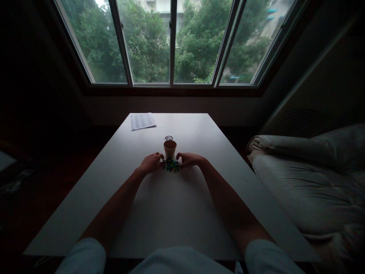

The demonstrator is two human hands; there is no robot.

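Both your hands, left hand [150,163] and right hand [188,159], are cupping loosely open around the bead pile [171,165] mid-desk [171,213]; beads are lying outside the paper cup [170,148].

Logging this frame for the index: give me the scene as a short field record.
setting: white table under a window
left hand: at left edge of a pile of small coloured pieces
right hand: at right edge of pile
cup: paper, upright, just behind pile
paper sheet: far left of table
bedding: right of table
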